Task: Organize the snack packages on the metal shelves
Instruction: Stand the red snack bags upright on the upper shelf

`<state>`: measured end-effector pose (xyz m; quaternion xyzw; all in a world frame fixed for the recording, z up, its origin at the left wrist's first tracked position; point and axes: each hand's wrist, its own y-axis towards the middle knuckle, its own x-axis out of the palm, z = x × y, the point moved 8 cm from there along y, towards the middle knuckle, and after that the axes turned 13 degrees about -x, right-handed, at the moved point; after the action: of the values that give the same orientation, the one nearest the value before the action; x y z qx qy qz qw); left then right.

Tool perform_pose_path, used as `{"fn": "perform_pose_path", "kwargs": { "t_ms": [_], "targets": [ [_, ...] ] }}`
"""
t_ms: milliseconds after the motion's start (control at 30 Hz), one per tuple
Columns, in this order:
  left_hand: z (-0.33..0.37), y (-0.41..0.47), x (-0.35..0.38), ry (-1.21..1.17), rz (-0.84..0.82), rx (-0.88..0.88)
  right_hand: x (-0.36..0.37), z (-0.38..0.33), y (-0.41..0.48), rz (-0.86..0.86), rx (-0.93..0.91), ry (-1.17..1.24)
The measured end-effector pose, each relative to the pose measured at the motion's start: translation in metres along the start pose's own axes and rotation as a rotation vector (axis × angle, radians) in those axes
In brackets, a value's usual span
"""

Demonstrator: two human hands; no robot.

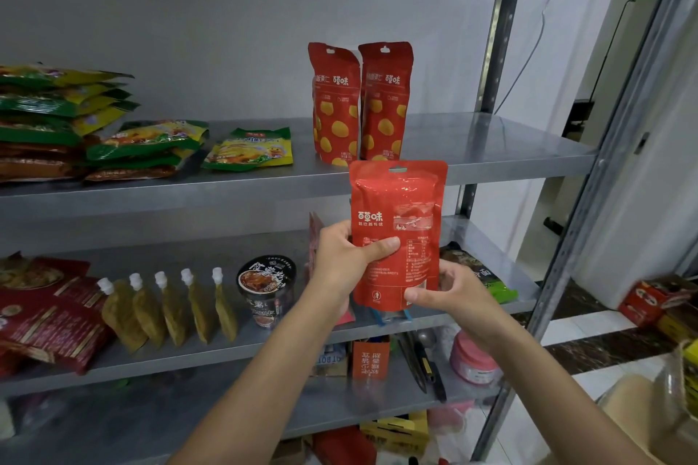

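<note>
I hold a red snack pouch (398, 215) upright in front of the shelves, its back label facing me. My left hand (347, 257) grips its left edge with the thumb across the label. My right hand (449, 294) pinches its lower right corner. Two matching red pouches (359, 106) with yellow dots stand side by side on the upper metal shelf (491, 147), just behind and above the held one.
Green and yellow packets (68, 117) are stacked at the upper shelf's left, one lying alone (251, 149). The middle shelf holds red bags (41, 310), several spouted pouches (170, 310), a black cup (266, 289) and a green packet (479, 276). Upright posts (498, 34) frame the right side.
</note>
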<state>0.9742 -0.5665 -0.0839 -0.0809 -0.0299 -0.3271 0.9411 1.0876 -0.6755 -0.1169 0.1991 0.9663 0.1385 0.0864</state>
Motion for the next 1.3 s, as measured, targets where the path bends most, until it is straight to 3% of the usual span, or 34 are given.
{"fn": "perform_pose_path", "kwargs": {
  "t_ms": [433,633,867,1067,1133,1233,1300],
  "targets": [
    [0.001,-0.003,0.002,0.010,-0.005,-0.023,-0.003,0.005,0.000,0.115,0.009,0.086],
    [-0.008,-0.007,0.007,0.084,-0.112,-0.093,-0.003,0.004,-0.001,0.118,-0.004,0.093],
    [-0.008,-0.007,0.001,0.078,-0.049,-0.051,0.001,-0.005,0.000,0.046,-0.002,0.072],
    [-0.009,-0.009,0.005,0.082,-0.048,-0.043,-0.011,-0.013,0.004,0.202,-0.033,0.097],
    [-0.006,-0.009,0.003,0.137,0.043,0.034,-0.013,-0.014,0.002,0.288,-0.046,0.096],
    [0.013,-0.019,-0.002,0.437,0.324,0.291,-0.016,-0.016,-0.001,0.426,-0.068,0.053],
    [0.019,-0.025,0.003,0.500,0.334,0.387,-0.017,-0.020,-0.002,0.502,-0.100,0.019]
  ]
}}
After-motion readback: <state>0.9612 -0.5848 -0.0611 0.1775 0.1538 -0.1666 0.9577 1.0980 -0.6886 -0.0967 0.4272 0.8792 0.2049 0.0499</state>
